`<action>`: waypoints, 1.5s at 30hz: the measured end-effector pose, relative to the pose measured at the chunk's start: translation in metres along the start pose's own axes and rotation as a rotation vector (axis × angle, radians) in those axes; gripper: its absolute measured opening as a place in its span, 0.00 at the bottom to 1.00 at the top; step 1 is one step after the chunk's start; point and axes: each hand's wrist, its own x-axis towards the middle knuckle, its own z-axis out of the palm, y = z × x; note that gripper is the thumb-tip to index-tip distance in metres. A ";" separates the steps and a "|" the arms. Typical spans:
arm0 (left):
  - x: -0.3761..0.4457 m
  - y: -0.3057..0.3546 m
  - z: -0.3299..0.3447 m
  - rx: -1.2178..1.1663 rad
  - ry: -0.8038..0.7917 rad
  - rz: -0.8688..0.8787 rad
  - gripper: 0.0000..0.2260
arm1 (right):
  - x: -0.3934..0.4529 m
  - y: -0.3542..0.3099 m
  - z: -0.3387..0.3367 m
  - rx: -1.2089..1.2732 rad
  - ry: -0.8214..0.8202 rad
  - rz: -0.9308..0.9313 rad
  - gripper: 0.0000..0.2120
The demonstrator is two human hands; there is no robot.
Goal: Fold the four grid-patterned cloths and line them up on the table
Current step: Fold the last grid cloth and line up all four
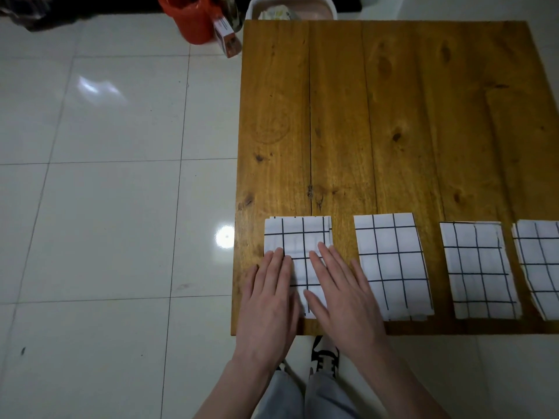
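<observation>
On the near left of the brown wooden table (393,116), the left hand (267,300) and right hand (341,294) press flat, fingers straight, on the first folded white cloth with black grid lines (298,234). Three more folded grid cloths lie in a row to the right: (393,267), (479,270), (538,267). They look soft and light, so best held by the edges.

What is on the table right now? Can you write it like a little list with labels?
Table: brown wooden plank table
Cloths: four folded white cloths with black grid lines, in a row along the near edge
Leftmost cloth: under both hands
Second cloth: untouched
Third cloth: untouched
Fourth cloth: partly cut off by the picture's right edge
Left hand: flat, pressing the leftmost cloth
Right hand: flat, pressing the same cloth
Floor: orange bucket beyond the table
</observation>
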 end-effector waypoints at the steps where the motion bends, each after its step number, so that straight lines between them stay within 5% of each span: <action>1: 0.002 0.002 0.000 -0.001 0.004 -0.003 0.31 | 0.001 0.002 -0.001 -0.001 0.005 -0.002 0.31; 21: 0.011 0.016 -0.013 0.009 0.026 0.006 0.31 | 0.001 0.012 -0.024 0.107 0.044 -0.023 0.29; 33: 0.027 0.120 0.006 -0.091 0.018 0.128 0.24 | -0.028 0.102 -0.048 0.207 0.133 0.025 0.25; 45: 0.037 0.162 0.043 0.072 0.045 0.038 0.26 | -0.025 0.153 -0.039 -0.008 -0.010 -0.043 0.31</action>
